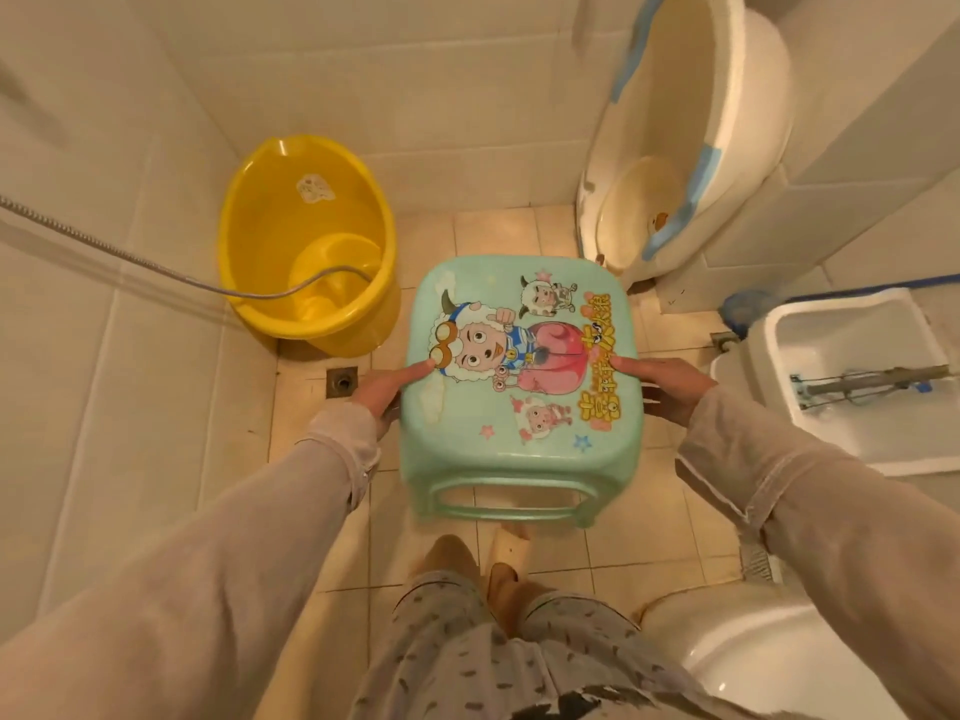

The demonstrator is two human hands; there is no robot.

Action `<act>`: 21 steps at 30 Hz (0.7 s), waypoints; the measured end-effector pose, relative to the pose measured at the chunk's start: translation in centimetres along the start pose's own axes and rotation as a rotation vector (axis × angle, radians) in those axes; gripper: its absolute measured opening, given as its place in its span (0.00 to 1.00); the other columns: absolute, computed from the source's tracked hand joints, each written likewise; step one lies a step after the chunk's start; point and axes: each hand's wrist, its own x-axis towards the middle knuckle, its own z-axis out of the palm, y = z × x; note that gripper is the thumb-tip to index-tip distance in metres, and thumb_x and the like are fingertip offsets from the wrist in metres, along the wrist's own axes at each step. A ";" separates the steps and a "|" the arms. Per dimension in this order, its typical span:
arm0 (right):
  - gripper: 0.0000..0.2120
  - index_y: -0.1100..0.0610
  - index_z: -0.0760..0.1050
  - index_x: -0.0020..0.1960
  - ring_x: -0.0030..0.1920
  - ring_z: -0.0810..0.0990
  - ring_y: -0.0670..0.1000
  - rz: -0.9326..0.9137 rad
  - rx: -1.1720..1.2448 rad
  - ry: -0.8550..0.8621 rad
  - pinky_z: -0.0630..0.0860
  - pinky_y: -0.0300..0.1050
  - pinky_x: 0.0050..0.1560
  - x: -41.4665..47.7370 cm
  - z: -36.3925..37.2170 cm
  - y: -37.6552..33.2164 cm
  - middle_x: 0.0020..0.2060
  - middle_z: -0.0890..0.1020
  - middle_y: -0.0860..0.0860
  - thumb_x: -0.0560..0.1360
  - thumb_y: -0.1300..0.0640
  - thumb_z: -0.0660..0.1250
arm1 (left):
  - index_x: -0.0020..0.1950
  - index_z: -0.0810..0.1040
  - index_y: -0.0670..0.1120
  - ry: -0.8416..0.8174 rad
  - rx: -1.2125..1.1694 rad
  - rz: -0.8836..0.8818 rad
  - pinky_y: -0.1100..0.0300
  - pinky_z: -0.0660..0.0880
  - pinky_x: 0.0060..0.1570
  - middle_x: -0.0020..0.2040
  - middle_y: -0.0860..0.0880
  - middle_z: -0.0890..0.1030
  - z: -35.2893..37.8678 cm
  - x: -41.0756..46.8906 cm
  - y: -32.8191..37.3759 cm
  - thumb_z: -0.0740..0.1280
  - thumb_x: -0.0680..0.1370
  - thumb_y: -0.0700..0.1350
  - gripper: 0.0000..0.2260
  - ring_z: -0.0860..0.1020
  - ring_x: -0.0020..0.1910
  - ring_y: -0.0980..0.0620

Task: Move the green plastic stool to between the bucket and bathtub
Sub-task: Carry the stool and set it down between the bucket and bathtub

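Beige bathroom floor tiles (639,532) carry the scene: the left hand (382,394) and right hand (672,389) clamp opposite sides of the green plastic stool (519,387), held directly ahead, the gap between yellow bucket (306,241) and upended bathtub (691,132) lying just beyond it.

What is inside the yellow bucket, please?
Inside the yellow bucket a metal shower hose hangs in over the rim and a pale sticker sits on the inner wall. The hose end and any water cannot be made out.
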 end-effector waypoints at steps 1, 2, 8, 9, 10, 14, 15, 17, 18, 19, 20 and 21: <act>0.07 0.56 0.78 0.44 0.42 0.81 0.50 -0.005 -0.009 -0.003 0.75 0.43 0.40 0.5 -0.4 -0.9 0.39 0.84 0.50 0.68 0.53 0.71 | 0.62 0.75 0.37 0.005 0.004 0.006 0.52 0.73 0.59 0.58 0.41 0.79 0.4 0.5 0.8 0.70 0.71 0.43 0.21 0.78 0.49 0.46; 0.08 0.56 0.78 0.44 0.43 0.81 0.50 -0.008 -0.016 -0.007 0.75 0.43 0.40 1.1 -0.7 -1.8 0.40 0.84 0.50 0.68 0.53 0.71 | 0.61 0.75 0.38 0.004 0.002 0.013 0.54 0.74 0.54 0.55 0.42 0.79 0.8 1.1 1.6 0.70 0.71 0.43 0.20 0.79 0.45 0.48; 0.16 0.59 0.75 0.55 0.45 0.80 0.51 0.000 -0.004 -0.029 0.76 0.43 0.42 5.1 -1.5 -6.0 0.44 0.82 0.52 0.69 0.56 0.70 | 0.61 0.75 0.38 0.033 0.022 0.011 0.59 0.74 0.43 0.53 0.42 0.79 2.1 5.0 5.9 0.70 0.71 0.45 0.21 0.77 0.45 0.47; 0.16 0.59 0.74 0.55 0.44 0.80 0.51 0.002 -0.001 -0.026 0.76 0.43 0.43 6.0 -1.5 -6.8 0.44 0.82 0.52 0.70 0.57 0.70 | 0.61 0.75 0.38 0.039 0.023 0.010 0.58 0.74 0.43 0.53 0.43 0.79 2.3 5.9 6.7 0.70 0.71 0.45 0.20 0.77 0.45 0.47; 0.15 0.60 0.75 0.55 0.44 0.80 0.51 0.003 -0.003 -0.023 0.76 0.43 0.43 6.8 -1.5 -7.7 0.44 0.82 0.52 0.69 0.57 0.70 | 0.61 0.75 0.39 0.045 0.021 0.011 0.57 0.74 0.46 0.52 0.43 0.79 2.5 6.9 7.7 0.70 0.71 0.45 0.20 0.77 0.45 0.46; 0.12 0.58 0.76 0.50 0.44 0.80 0.50 0.021 -0.029 -0.011 0.75 0.43 0.42 10.4 -1.3 -11.8 0.43 0.82 0.51 0.69 0.55 0.70 | 0.62 0.75 0.40 0.050 0.018 -0.003 0.51 0.73 0.60 0.56 0.42 0.79 3.2 10.9 11.9 0.70 0.71 0.45 0.21 0.76 0.53 0.43; 0.10 0.57 0.76 0.49 0.43 0.80 0.50 0.022 -0.032 -0.007 0.75 0.42 0.40 11.3 -1.2 -13.0 0.42 0.83 0.50 0.69 0.54 0.70 | 0.62 0.75 0.40 0.038 0.020 -0.009 0.49 0.72 0.63 0.58 0.41 0.79 3.2 11.9 13.2 0.70 0.71 0.45 0.21 0.76 0.56 0.42; 0.08 0.57 0.77 0.46 0.43 0.80 0.50 0.026 -0.032 0.012 0.75 0.42 0.39 13.0 -1.1 -15.5 0.40 0.83 0.50 0.69 0.54 0.70 | 0.62 0.75 0.40 0.024 0.027 -0.020 0.48 0.72 0.64 0.59 0.41 0.79 3.2 13.6 15.7 0.71 0.70 0.46 0.22 0.77 0.58 0.41; 0.07 0.56 0.78 0.44 0.42 0.80 0.50 0.026 -0.029 0.022 0.74 0.42 0.39 13.7 -1.0 -16.7 0.39 0.84 0.49 0.69 0.54 0.70 | 0.62 0.76 0.40 0.022 0.034 -0.025 0.49 0.74 0.61 0.59 0.41 0.79 3.1 14.4 17.0 0.71 0.70 0.47 0.22 0.77 0.57 0.42; 0.06 0.56 0.78 0.43 0.42 0.80 0.49 0.025 -0.022 0.029 0.74 0.42 0.39 14.5 -0.9 -17.8 0.38 0.84 0.49 0.69 0.53 0.70 | 0.62 0.76 0.40 0.019 0.045 -0.028 0.51 0.75 0.56 0.57 0.41 0.79 3.2 15.1 18.3 0.71 0.70 0.47 0.22 0.78 0.53 0.43; 0.06 0.55 0.78 0.43 0.43 0.80 0.49 0.022 -0.012 0.034 0.74 0.42 0.40 15.2 -0.8 -18.9 0.39 0.84 0.49 0.69 0.54 0.70 | 0.61 0.76 0.40 0.014 0.055 -0.030 0.54 0.76 0.51 0.56 0.42 0.79 3.2 15.8 19.5 0.71 0.70 0.47 0.22 0.77 0.50 0.44; 0.06 0.55 0.78 0.43 0.43 0.80 0.49 0.018 -0.001 0.036 0.74 0.42 0.41 15.8 -0.6 -20.0 0.40 0.83 0.49 0.69 0.54 0.70 | 0.61 0.76 0.40 0.010 0.061 -0.030 0.55 0.75 0.49 0.54 0.42 0.79 3.2 16.5 20.6 0.70 0.70 0.48 0.22 0.77 0.48 0.45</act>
